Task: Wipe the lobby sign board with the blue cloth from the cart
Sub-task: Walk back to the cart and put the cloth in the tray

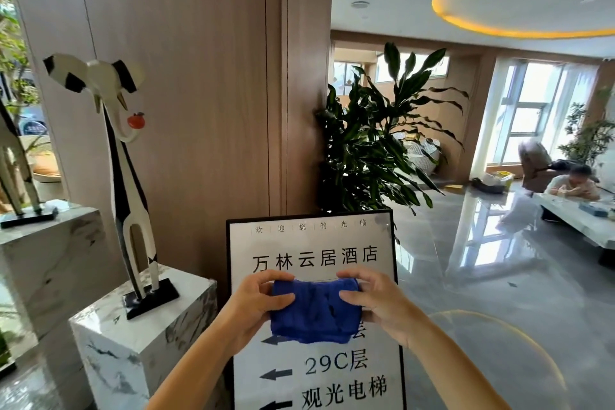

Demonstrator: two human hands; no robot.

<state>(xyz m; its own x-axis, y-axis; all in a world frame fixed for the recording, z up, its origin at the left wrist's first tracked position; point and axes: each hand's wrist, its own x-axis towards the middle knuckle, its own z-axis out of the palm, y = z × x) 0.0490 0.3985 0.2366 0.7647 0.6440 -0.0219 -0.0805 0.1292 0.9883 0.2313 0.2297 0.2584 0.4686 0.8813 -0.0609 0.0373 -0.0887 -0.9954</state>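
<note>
The blue cloth (315, 309) is bunched into a thick wad, held up in front of the middle of the lobby sign board (312, 243), which stands on the floor against a wood-panelled column (186, 76). The left hand (258, 304) pinches its left edge between thumb and curled fingers; the right hand (376, 303) pinches the right edge the same way. Whether the cloth already touches the glass cannot be told.

The board looks like a light, free-standing frame, so a hard push high up may tip or slide it. A bunched cloth probably wipes with only a small patch and may leave streaks. Wide strokes to the left could bring an elbow near the elephant figure (128, 156) on its marble plinth (143, 336).

The cloth covers the middle lines of print, the board's foot is cut off below, and the cart is out of view.
</note>
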